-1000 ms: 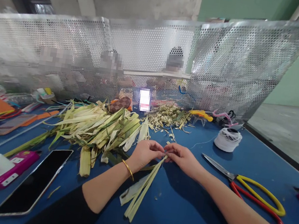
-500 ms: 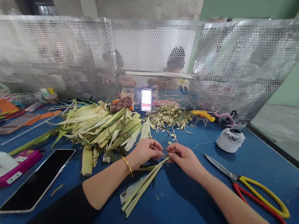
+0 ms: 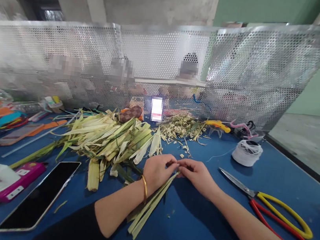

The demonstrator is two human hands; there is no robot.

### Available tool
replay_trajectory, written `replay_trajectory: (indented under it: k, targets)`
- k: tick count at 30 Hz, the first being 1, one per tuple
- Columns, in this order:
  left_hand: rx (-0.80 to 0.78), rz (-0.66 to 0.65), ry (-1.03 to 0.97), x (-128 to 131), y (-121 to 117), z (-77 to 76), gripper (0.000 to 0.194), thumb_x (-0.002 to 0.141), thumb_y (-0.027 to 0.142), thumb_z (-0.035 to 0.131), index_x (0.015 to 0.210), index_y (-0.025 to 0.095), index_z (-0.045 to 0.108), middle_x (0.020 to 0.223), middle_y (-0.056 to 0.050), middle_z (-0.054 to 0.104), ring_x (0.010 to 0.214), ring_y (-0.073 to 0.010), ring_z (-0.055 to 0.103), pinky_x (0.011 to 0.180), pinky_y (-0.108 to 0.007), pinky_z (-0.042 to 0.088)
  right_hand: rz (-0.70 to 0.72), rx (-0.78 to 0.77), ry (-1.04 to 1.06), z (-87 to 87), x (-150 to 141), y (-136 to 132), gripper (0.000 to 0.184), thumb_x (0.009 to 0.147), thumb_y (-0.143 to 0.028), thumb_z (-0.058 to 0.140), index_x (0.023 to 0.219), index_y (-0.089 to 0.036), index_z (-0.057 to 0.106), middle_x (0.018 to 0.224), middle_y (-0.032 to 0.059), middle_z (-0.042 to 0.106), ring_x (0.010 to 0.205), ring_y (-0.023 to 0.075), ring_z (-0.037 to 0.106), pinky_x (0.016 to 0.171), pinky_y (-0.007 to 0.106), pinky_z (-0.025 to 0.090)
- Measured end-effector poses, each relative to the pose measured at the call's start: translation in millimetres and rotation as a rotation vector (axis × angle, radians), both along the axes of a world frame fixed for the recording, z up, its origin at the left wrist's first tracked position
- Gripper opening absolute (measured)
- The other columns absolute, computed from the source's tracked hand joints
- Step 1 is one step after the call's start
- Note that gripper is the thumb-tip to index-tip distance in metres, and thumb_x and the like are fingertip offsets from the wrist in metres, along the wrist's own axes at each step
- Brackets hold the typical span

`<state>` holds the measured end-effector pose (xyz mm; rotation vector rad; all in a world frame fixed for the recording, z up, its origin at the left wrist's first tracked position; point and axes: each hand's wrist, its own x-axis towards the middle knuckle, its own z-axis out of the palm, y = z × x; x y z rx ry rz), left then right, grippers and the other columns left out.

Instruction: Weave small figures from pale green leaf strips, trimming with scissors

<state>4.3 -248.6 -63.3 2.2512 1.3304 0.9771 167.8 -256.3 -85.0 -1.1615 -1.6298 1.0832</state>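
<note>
Several long pale-green corn husk strips (image 3: 151, 211) fan out towards me, their narrow ends gathered at my fingertips. My right hand (image 3: 199, 177) pinches these ends between thumb and fingers. Fingertip to fingertip with it, my left hand (image 3: 157, 171) is closed in a pinch at the same spot; what lies in its fingers is hidden. A gold bangle (image 3: 144, 189) circles my left wrist, which crosses over part of the strips. Beyond my left hand lies a large heap of corn husks (image 3: 110, 135).
Scissors (image 3: 252, 193) with red and yellow handles and a white thread spool (image 3: 247, 153) lie right. At left are a phone (image 3: 39, 196) and a purple power strip (image 3: 17, 181). Husk scraps (image 3: 181, 127) lie before a perforated metal screen (image 3: 163, 57), with people behind it.
My left hand has turned and moved closer to the right hand, its wrist now covering more of the husk strips. The fingertips of both hands have come together. The view has shifted slightly.
</note>
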Motion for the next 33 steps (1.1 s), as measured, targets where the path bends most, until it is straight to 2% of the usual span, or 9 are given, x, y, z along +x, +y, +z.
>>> replay_trajectory:
  k: [8, 12, 14, 17, 19, 21, 25, 29, 33]
  targets:
    - [-0.084, 0.009, -0.052, -1.2, 2.8, -0.4, 0.016, 0.079, 0.034, 0.058, 0.072, 0.022, 0.066, 0.069, 0.001, 0.066, 0.065, -0.0134, 0.056, 0.061, -0.023, 0.036, -0.082, -0.014, -0.042, 7.1, 1.0, -3.1, 0.018, 0.077, -0.036, 0.059, 0.073, -0.019, 0.063, 0.050, -0.0040, 0.057, 0.048, 0.0122, 0.052, 0.050, 0.024, 0.038]
    - [-0.119, 0.039, -0.078, -2.4, 4.9, 1.1, 0.018, 0.078, 0.036, 0.059, 0.069, 0.021, 0.064, 0.064, 0.002, 0.063, 0.061, -0.0131, 0.052, 0.058, -0.023, 0.033, -0.088, -0.009, -0.032, 6.6, 2.9, -1.9, 0.020, 0.079, -0.039, 0.055, 0.075, -0.019, 0.061, 0.049, -0.0038, 0.057, 0.049, 0.0133, 0.053, 0.050, 0.024, 0.039]
    - [-0.131, 0.031, -0.070, -4.9, 8.2, 2.5, 0.019, 0.078, 0.035, 0.058, 0.066, 0.021, 0.062, 0.061, 0.002, 0.061, 0.060, -0.0131, 0.051, 0.058, -0.024, 0.032, -0.097, 0.015, -0.024, 7.5, 5.5, -0.5, 0.020, 0.078, -0.039, 0.055, 0.076, -0.020, 0.060, 0.057, -0.0024, 0.059, 0.051, 0.0131, 0.054, 0.051, 0.025, 0.040]
    - [-0.232, -0.003, -0.040, -11.8, 16.5, 3.7, 0.020, 0.077, 0.030, 0.058, 0.059, 0.020, 0.055, 0.056, 0.002, 0.057, 0.059, -0.0138, 0.048, 0.060, -0.026, 0.031, -0.106, 0.076, -0.014, 13.8, 10.3, -0.3, 0.019, 0.075, -0.039, 0.058, 0.071, -0.020, 0.059, 0.085, 0.0021, 0.065, 0.054, 0.0104, 0.051, 0.058, 0.027, 0.043]
    - [-0.298, 0.004, -0.037, -16.5, 22.4, 3.4, 0.022, 0.073, 0.025, 0.059, 0.054, 0.020, 0.050, 0.053, 0.002, 0.052, 0.060, -0.0146, 0.046, 0.061, -0.026, 0.030, -0.059, 0.096, -0.001, 20.4, 11.3, -3.0, 0.021, 0.075, -0.039, 0.059, 0.068, -0.020, 0.058, 0.100, 0.0047, 0.063, 0.059, 0.0106, 0.052, 0.063, 0.028, 0.044]
    - [-0.324, 0.010, -0.059, -19.0, 26.1, 2.5, 0.022, 0.070, 0.023, 0.060, 0.052, 0.020, 0.048, 0.053, 0.003, 0.049, 0.061, -0.0150, 0.046, 0.062, -0.026, 0.030, 0.046, 0.050, 0.049, 25.6, 9.4, -7.2, 0.023, 0.078, -0.040, 0.058, 0.068, -0.019, 0.056, 0.101, 0.0066, 0.064, 0.067, 0.0131, 0.056, 0.066, 0.029, 0.044]
    - [-0.406, -0.068, -0.165, -15.7, 24.6, 3.0, 0.018, 0.075, 0.027, 0.055, 0.059, 0.019, 0.048, 0.056, 0.003, 0.049, 0.058, -0.0127, 0.046, 0.060, -0.025, 0.033, 0.179, -0.105, 0.189, 24.5, 2.1, -11.6, 0.026, 0.083, -0.045, 0.054, 0.076, -0.020, 0.053, 0.085, 0.0052, 0.066, 0.071, 0.0161, 0.061, 0.066, 0.030, 0.045]
    - [-0.575, -0.202, -0.383, -8.9, 17.7, 6.3, 0.022, 0.085, 0.038, 0.038, 0.072, 0.020, 0.042, 0.070, 0.001, 0.057, 0.050, -0.0079, 0.042, 0.051, -0.022, 0.034, 0.114, -0.009, 0.183, 17.1, 0.4, -7.4, 0.026, 0.084, -0.045, 0.052, 0.074, -0.021, 0.053, 0.071, 0.0006, 0.061, 0.068, 0.0150, 0.058, 0.067, 0.030, 0.046]
    - [-0.764, -0.321, -0.595, -6.1, 15.0, 5.6, 0.025, 0.081, 0.041, 0.048, 0.071, 0.021, 0.035, 0.063, 0.004, 0.051, 0.043, -0.0049, 0.037, 0.044, -0.019, 0.027, 0.119, 0.029, 0.121, 16.3, 0.7, -5.4, 0.027, 0.084, -0.045, 0.053, 0.070, -0.022, 0.053, 0.066, -0.0012, 0.058, 0.065, 0.0151, 0.057, 0.067, 0.031, 0.046]
